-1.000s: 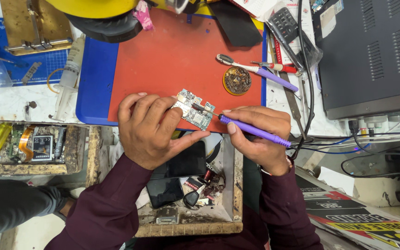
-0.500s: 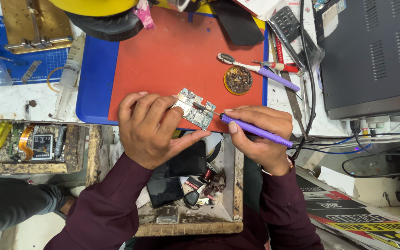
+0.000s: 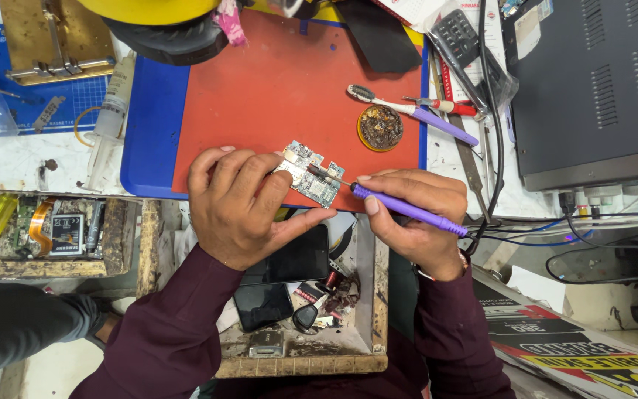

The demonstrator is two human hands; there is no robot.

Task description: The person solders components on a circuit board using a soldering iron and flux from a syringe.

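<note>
Head view: small greenish circuit board (image 3: 309,174), silver shields.

The work surface is a white bench top (image 3: 9,159), stained and scuffed. A red mat (image 3: 275,96) lies on a blue mat (image 3: 149,125) at its centre. An open wooden drawer (image 3: 374,295) with a grimy rim projects from the bench front; a second wooden tray (image 3: 123,244) sits to its left. A dark grey vented equipment case (image 3: 592,89) occupies the right side. Lighting is even and bright.

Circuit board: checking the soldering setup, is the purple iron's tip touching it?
Touching: the head view shows the purple iron with its tip resting on the circuit board.
</note>
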